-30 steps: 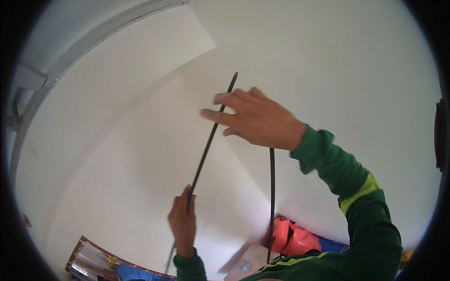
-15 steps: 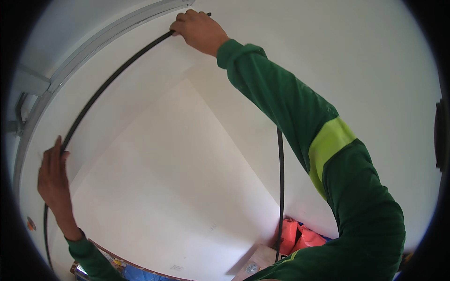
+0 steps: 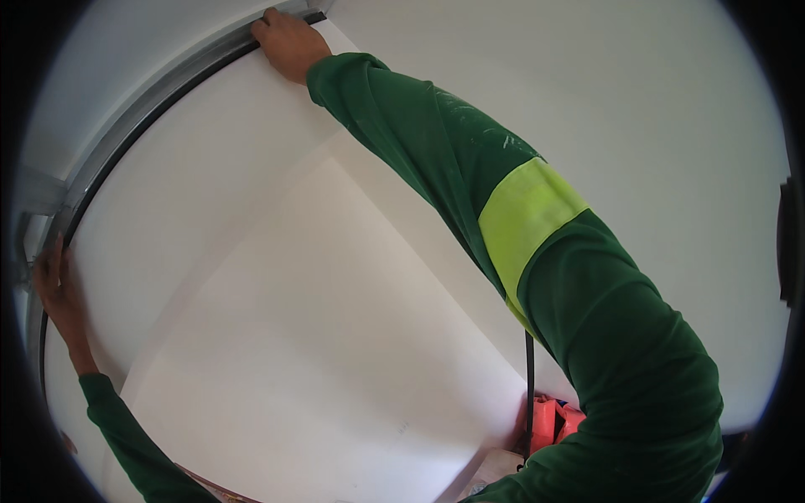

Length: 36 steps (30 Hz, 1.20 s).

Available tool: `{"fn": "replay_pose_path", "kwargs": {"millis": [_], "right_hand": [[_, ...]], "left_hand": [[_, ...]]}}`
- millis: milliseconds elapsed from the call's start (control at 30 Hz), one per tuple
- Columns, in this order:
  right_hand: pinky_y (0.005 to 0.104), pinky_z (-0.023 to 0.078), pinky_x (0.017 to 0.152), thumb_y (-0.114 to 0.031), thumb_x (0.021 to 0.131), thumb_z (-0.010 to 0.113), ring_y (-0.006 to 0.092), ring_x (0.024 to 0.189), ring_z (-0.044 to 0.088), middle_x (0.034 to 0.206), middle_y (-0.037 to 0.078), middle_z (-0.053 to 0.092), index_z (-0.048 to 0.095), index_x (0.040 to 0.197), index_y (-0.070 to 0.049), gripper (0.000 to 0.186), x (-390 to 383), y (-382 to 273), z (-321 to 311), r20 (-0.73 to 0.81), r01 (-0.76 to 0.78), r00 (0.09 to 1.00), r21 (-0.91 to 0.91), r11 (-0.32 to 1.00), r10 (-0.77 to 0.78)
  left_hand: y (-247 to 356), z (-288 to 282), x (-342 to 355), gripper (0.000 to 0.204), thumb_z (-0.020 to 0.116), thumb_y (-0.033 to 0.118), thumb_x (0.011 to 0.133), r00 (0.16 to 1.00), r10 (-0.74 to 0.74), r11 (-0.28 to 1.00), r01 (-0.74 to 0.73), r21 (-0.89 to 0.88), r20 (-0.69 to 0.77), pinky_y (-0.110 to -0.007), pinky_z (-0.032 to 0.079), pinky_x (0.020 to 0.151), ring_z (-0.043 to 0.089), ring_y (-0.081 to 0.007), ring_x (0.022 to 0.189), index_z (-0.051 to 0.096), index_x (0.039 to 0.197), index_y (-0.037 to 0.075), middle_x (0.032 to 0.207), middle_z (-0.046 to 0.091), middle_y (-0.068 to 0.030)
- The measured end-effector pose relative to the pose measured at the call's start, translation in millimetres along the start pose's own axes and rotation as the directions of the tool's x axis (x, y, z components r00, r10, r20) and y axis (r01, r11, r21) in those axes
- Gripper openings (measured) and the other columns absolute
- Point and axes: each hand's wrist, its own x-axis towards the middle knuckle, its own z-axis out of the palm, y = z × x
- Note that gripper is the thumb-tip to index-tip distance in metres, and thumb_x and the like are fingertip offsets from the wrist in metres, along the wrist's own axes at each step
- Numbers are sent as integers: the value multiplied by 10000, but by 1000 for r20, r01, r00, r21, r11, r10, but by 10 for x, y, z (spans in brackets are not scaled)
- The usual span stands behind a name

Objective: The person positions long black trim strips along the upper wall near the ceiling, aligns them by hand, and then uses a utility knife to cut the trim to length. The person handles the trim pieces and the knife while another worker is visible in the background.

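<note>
A long black strip (image 3: 117, 159) lies along the inner edge of a curved-looking grey metal frame (image 3: 136, 111) at the upper left. My right hand (image 3: 288, 46) is at its top end, fingers bent over strip and frame. Lower on the left, my left hand (image 3: 59, 289) touches the strip with fingers extended along it, slightly blurred. Another length of black strip (image 3: 529, 377) hangs vertically behind my right arm; whether it joins the first is hidden.
Large white panels or walls (image 3: 335, 335) fill the middle and right. At the bottom right are red bags (image 3: 543, 419) beside a pale box (image 3: 495, 469). A dark object (image 3: 785, 239) sits at the right rim.
Both hands have moved up and leftward with the black strip, which now sits against the metal frame instead of standing away from it. The hanging length is now mostly covered by my arm.
</note>
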Motion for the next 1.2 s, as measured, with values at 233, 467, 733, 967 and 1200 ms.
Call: {"fn": "replay_pose_path", "kwargs": {"millis": [233, 467, 733, 967, 1200], "right_hand": [[449, 592, 963, -71, 925, 674, 327, 1137, 678, 1177, 156, 693, 722, 1136, -20, 223, 124, 140, -442, -61, 17, 998, -28, 999, -18], [426, 615, 929, -60, 912, 672, 331, 1131, 670, 1163, 171, 688, 715, 1099, 14, 206, 23, 233, -691, 19, 6, 1000, -80, 997, -4], [479, 557, 1003, -72, 981, 556, 371, 1155, 641, 1205, 217, 637, 649, 1236, 64, 304, -30, -24, -511, -46, -19, 999, 4, 1000, 19], [568, 462, 1111, -192, 1052, 525, 430, 1285, 552, 1375, 293, 523, 437, 1508, 183, 597, -58, -430, -187, 53, -269, 963, 114, 956, 265], [655, 376, 1188, -336, 1118, 467, 463, 1472, 392, 1570, 346, 412, 428, 1520, 182, 656, -22, -465, -82, 154, -208, 972, 226, 952, 176]], "left_hand": [[81, -331, 231, 374, 584, 89, 1090, 990, 98, 995, -100, -20, -100, -417, 490, 1155, 612, -316, 1321, 689, 1447, 132, 1408, 637, -154], [117, -555, 131, 331, 578, 88, 1090, 984, 158, 987, -155, 47, -81, -401, 508, 1121, 635, -323, 1296, 723, 1387, 104, 1366, 668, -143], [70, -524, 138, 288, 603, 151, 1102, 996, -85, 994, 85, -63, 3, -404, 525, 1048, 662, -309, 1210, 741, 1351, 103, 1263, 697, -132], [-121, -383, 266, 271, 604, 111, 1092, 998, 51, 999, -50, 14, -41, -417, 526, 1021, 662, -335, 1166, 739, 1326, 84, 1224, 693, -138], [-162, -299, 195, 278, 578, 85, 1093, 997, -70, 996, 72, -58, 31, -442, 532, 1013, 658, -353, 1163, 712, 1336, 74, 1203, 690, -142]]}}
